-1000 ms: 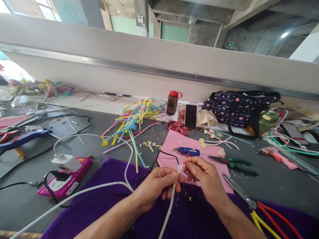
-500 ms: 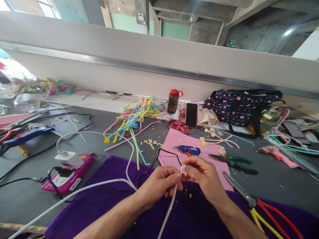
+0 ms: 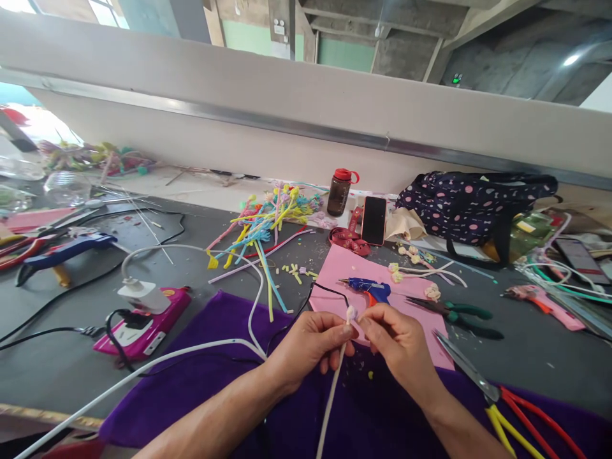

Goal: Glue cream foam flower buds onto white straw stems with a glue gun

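Note:
My left hand is closed, thumb and fingers pinching a cream cord-like stem just below its top. A small pale lilac and white bud sits on the stem's upper end, above my left fingertips. My right hand is beside the bud on its right, thumb and forefinger pressed together. Whatever lies between those fingertips is too small to make out. Behind the hands, a blue glue gun rests on a pink sheet. Both hands are above a purple cloth.
Green-handled pliers and large scissors lie to the right. A magenta power strip with white cables is at left. Colourful fuzzy stems, a bottle, a phone and a patterned bag line the back.
My right fingertips have shifted off the bud to its right, leaving it more exposed. My left hand keeps its pinch on the stem. The view has turned slightly left.

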A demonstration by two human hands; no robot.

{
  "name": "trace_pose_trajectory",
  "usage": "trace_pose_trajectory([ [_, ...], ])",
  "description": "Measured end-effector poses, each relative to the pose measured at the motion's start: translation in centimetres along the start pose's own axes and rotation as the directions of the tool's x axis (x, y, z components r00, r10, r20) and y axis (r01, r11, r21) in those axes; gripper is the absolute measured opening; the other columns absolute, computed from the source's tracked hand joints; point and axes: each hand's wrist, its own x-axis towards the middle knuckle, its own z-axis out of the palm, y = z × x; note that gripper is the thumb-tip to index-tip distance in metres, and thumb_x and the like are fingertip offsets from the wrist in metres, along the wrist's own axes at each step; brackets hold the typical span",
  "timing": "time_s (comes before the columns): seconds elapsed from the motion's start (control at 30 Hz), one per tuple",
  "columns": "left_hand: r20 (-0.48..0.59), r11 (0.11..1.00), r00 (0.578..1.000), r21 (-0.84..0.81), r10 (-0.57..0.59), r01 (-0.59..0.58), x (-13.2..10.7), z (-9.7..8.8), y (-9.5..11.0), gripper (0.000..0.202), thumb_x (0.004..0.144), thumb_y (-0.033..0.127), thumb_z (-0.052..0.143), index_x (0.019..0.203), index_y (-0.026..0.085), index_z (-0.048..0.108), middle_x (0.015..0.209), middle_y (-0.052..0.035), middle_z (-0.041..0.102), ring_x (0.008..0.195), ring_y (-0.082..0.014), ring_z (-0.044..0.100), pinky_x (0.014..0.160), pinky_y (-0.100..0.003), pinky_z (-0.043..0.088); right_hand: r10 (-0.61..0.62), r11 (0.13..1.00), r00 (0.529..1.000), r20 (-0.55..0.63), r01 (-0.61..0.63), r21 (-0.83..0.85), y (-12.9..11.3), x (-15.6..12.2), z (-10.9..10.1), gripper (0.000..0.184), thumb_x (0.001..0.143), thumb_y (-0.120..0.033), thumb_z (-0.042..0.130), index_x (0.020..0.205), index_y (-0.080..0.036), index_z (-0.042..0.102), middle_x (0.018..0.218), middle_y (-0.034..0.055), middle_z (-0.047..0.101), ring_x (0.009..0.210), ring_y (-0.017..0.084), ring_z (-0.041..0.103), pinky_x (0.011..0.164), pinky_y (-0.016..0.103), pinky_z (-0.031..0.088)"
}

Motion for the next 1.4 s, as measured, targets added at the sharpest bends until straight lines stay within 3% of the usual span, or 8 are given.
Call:
trace_pose_trajectory([
  [0.37,-0.06,0.998,0.998,0.063,0.033,-0.029,0.3,0.1,0.0,0.029,0.072,0.04,0.062,0.062,0.012,0.058,0.041,0.0024,0.053,0.032,-0.0061,0.045,0.033,-0.015,0.033,-0.119,0.981,0.991,0.057,0.126,-0.147,0.2,-0.3,0.9,0.014,0.083,-0.026,0.052,0.075,-0.018,0.061,0.064,-0.0003,0.061,0.056,0.012,0.053,0.054,0.023,0.04],
  [0.57,-0.124,0.992,0.992,0.123,0.016,0.0,0.4,0.4,0.0,0.019,0.069,0.029,0.063,0.06,0.013,0.056,0.039,0.0035,0.052,0.032,-0.0068,0.047,0.033,-0.014,0.035,-0.144,0.96,0.99,0.0,0.14,-0.244,0.2,-0.4,1.4,0.012,0.08,-0.022,0.054,0.07,-0.018,0.06,0.062,-0.0003,0.06,0.056,0.012,0.053,0.054,0.024,0.04],
  [0.73,-0.118,0.993,0.993,0.115,0.023,-0.009,0.4,0.5,0.0,0.021,0.068,0.033,0.065,0.064,0.012,0.059,0.04,0.0031,0.053,0.034,-0.0077,0.049,0.034,-0.015,0.037,-0.175,0.944,0.981,-0.079,0.145,-0.295,0.4,-0.4,1.4,0.015,0.079,-0.021,0.054,0.064,-0.018,0.055,0.057,-0.0021,0.053,0.05,0.01,0.047,0.05,0.022,0.036],
  [0.87,-0.056,0.999,0.998,-0.037,0.026,-0.028,0.5,-0.2,0.0,0.028,0.071,0.038,0.064,0.065,0.011,0.061,0.048,-0.0004,0.058,0.038,-0.0067,0.051,0.035,-0.014,0.037,-0.076,0.982,0.989,-0.126,0.052,-0.181,0.7,-0.1,0.5,0.014,0.083,-0.027,0.05,0.073,-0.018,0.053,0.059,-0.0031,0.05,0.049,0.01,0.045,0.048,0.021,0.037],
  [0.97,-0.033,0.978,0.999,-0.209,-0.007,0.0,0.6,-0.9,0.1,0.026,0.073,0.037,0.062,0.079,0.011,0.065,0.068,-0.0039,0.065,0.043,-0.005,0.053,0.036,-0.013,0.036,0.034,0.999,0.999,-0.026,-0.035,-0.029,0.9,0.1,0.2,0.014,0.086,-0.029,0.046,0.08,-0.018,0.052,0.064,-0.0025,0.053,0.048,0.009,0.047,0.048,0.021,0.039],
  [1.07,-0.033,0.956,0.999,-0.293,-0.027,0.016,0.7,-1.3,0.1,0.025,0.074,0.035,0.062,0.085,0.012,0.066,0.076,-0.003,0.064,0.043,-0.0029,0.051,0.035,-0.013,0.036,0.067,0.997,0.995,0.07,-0.07,0.04,0.8,0.0,0.5,0.012,0.086,-0.027,0.045,0.086,-0.017,0.053,0.068,-0.0014,0.057,0.047,0.009,0.049,0.048,0.021,0.04],
  [1.27,-0.04,0.964,0.999,-0.264,-0.025,0.014,0.6,-1.0,0.1,0.026,0.074,0.036,0.062,0.082,0.011,0.067,0.058,0.0004,0.057,0.04,-0.0026,0.044,0.034,-0.012,0.033,0.044,0.996,0.992,0.116,-0.052,0.066,0.7,-0.5,1.3,0.018,0.087,-0.03,0.046,0.084,-0.017,0.058,0.065,-0.0008,0.058,0.046,0.009,0.05,0.046,0.022,0.039],
  [1.4,-0.091,0.977,0.996,-0.211,-0.006,-0.014,0.5,-0.5,0.0,0.027,0.075,0.037,0.061,0.085,0.013,0.067,0.048,0.0031,0.05,0.038,-0.0032,0.04,0.034,-0.013,0.029,0.116,0.982,0.988,0.106,-0.13,0.137,0.8,-0.3,1.6,0.023,0.085,-0.034,0.05,0.077,-0.015,0.059,0.064,-0.0003,0.059,0.043,0.007,0.048,0.044,0.021,0.036],
])
